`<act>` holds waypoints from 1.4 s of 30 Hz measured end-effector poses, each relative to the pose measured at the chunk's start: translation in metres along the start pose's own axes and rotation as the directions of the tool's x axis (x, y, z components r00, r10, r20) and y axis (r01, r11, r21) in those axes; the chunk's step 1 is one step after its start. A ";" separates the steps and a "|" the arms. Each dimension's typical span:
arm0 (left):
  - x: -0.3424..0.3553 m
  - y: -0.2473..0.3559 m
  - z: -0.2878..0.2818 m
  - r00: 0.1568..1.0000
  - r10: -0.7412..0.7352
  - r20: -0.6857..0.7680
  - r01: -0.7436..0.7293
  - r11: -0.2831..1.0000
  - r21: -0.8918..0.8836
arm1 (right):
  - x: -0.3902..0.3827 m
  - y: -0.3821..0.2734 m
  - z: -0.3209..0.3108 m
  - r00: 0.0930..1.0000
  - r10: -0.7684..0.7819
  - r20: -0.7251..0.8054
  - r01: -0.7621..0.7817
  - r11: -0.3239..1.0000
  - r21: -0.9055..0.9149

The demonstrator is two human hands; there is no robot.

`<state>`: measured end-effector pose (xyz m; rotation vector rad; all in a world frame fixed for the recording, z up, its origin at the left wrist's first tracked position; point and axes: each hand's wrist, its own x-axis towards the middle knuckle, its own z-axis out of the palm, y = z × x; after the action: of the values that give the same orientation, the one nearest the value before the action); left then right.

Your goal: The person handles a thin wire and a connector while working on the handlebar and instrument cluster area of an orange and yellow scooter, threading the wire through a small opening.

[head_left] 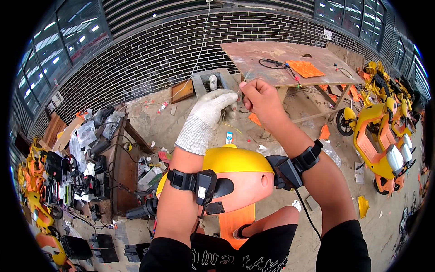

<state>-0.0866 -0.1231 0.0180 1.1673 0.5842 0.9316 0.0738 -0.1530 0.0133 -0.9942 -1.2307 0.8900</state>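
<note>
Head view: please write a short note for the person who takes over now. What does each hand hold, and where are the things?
Left hand: white glove, raised, fingertips meeting the right hand.
Right hand: bare, pinching a thin wire between thumb and finger; the left hand seems to touch it too.
Yellow and orange toy part: on the lap, under both forearms, untouched.
Done: wire lifted to eye level.
Left: cannot tell; the wire's ends are too thin to see.

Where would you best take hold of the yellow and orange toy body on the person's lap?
Probably by the yellow top shell, coming from above with one hand at each side: it is a broad rounded dome facing up, while the orange lower part is crowded by both forearms and the lap.
</note>
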 end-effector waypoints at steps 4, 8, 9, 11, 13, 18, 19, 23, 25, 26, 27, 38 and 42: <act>0.002 -0.003 -0.005 1.000 0.023 -0.001 -0.023 0.999 -0.049 | -0.001 -0.004 0.001 0.996 0.080 0.042 -0.080 0.997 0.012; 0.004 -0.002 -0.004 0.999 0.036 0.000 -0.036 0.996 -0.077 | -0.002 -0.001 0.002 0.990 -0.014 0.143 0.001 0.996 0.092; 0.004 -0.002 -0.004 1.000 0.022 -0.005 -0.022 0.997 -0.079 | -0.003 -0.001 0.003 0.988 -0.025 0.152 0.011 0.995 0.095; 0.003 -0.001 -0.003 1.000 -0.005 -0.014 0.004 0.997 -0.083 | -0.003 -0.001 0.002 0.988 -0.043 0.146 0.030 0.995 0.094; 0.006 -0.003 -0.003 0.999 -0.034 0.015 0.035 0.992 -0.119 | -0.002 0.000 0.001 0.992 -0.055 0.116 0.045 0.995 0.085; -0.001 -0.002 -0.003 0.999 -0.025 0.021 0.027 0.992 -0.123 | -0.001 0.000 0.002 0.986 -0.064 0.153 0.052 0.995 0.079; -0.001 -0.003 -0.006 0.999 -0.021 0.031 0.025 0.993 -0.115 | -0.001 0.001 0.003 0.985 -0.069 0.160 0.056 0.995 0.083; 0.009 -0.011 -0.013 0.999 0.024 0.021 -0.023 0.999 -0.039 | -0.002 0.000 0.003 0.989 -0.071 0.128 0.061 0.995 0.074; 0.012 -0.015 -0.016 0.998 0.060 -0.011 -0.060 0.997 -0.043 | -0.001 0.004 0.002 0.990 -0.068 0.124 0.058 0.995 0.084; 0.016 -0.020 -0.015 0.997 0.071 -0.004 -0.071 0.996 -0.049 | -0.001 0.005 -0.002 0.989 -0.086 0.121 0.079 0.995 0.057; 0.019 -0.028 -0.027 0.995 0.096 0.011 -0.096 0.995 -0.041 | 0.000 0.006 -0.001 0.988 -0.105 0.114 0.103 0.994 0.025; 0.014 -0.017 -0.018 0.995 0.095 -0.036 -0.085 0.971 0.221 | 0.006 0.013 0.000 0.980 -0.176 0.094 0.171 0.984 0.056; 0.016 -0.018 -0.013 0.993 0.106 -0.041 -0.096 0.975 0.198 | 0.002 0.011 -0.003 0.976 -0.201 0.085 0.194 0.977 0.085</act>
<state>-0.0829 -0.1047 -0.0017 1.3628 0.6744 1.0105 0.0764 -0.1481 0.0032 -0.7615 -1.3397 0.8271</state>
